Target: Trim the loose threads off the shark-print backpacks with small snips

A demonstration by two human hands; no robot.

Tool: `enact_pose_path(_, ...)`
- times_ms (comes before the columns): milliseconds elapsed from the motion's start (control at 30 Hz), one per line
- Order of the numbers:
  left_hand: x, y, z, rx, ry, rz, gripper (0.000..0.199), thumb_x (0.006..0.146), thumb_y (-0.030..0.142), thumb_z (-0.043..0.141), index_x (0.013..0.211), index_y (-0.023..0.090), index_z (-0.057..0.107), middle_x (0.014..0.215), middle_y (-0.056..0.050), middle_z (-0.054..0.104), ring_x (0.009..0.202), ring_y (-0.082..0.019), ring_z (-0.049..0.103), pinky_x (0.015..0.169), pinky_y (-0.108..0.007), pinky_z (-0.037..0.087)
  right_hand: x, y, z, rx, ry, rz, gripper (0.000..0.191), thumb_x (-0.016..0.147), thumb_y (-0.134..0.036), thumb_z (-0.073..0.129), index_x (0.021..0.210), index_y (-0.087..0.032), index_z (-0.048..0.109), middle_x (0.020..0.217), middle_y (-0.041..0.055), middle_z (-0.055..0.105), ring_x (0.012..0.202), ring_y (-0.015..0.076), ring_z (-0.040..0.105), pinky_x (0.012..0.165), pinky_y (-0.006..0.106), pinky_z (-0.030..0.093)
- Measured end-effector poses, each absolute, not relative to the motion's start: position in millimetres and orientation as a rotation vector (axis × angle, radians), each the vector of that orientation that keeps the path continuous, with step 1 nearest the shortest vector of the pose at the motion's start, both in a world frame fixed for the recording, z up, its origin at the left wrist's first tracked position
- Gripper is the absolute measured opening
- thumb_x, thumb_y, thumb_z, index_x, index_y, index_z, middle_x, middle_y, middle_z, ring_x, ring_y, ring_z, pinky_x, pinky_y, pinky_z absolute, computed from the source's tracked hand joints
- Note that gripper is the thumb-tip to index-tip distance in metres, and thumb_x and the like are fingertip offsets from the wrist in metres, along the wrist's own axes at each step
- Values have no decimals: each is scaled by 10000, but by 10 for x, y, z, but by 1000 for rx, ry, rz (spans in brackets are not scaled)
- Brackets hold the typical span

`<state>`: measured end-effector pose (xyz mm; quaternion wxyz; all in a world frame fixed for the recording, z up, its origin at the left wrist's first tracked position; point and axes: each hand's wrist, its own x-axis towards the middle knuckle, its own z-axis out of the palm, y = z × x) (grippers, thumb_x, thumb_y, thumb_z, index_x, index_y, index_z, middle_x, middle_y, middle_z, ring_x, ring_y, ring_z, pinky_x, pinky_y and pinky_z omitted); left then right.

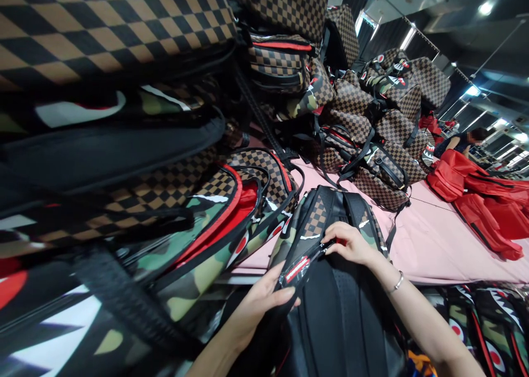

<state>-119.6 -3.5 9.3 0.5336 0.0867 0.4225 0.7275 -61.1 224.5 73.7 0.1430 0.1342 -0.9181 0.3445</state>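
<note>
Black backpack (336,305) lay at the edge of the pink-covered table (425,236), shoulder straps up. We noted our left hand (264,300) closed on a strap bearing a red-and-white label (297,269) that looked film-wrapped; film had apparently not come off. Right hand (351,244), fingers pinched nearly together, gripped a small dark piece at the strap's end; we could not tell what. To our left, a camouflage backpack (194,280) gaped, red lining (248,198) showing, contents unseen. Beyond: heaped checkered bags (351,98), red bags (491,200).
</note>
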Motion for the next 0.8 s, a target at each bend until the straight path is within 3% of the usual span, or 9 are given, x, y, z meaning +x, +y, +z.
enact_pose_path(400,-1229,-37,74,271,982,1696,595,627,322,715,1173,207,505,894,-40,628,644,-132,574,610,-234,440,-667,2238,697,459,-2653,990,241,807,-407,583,788,-167,604,794,58,605,779,161,561,739,314,460)
enact_pose_path(800,-1178,-15,116,259,966,1734,608,614,310,728,1174,201,517,826,-21,617,629,-121,554,599,-238,448,-660,2144,651,619,-2763,791,188,857,-346,530,873,-168,587,829,60,591,835,165,533,788,321,448)
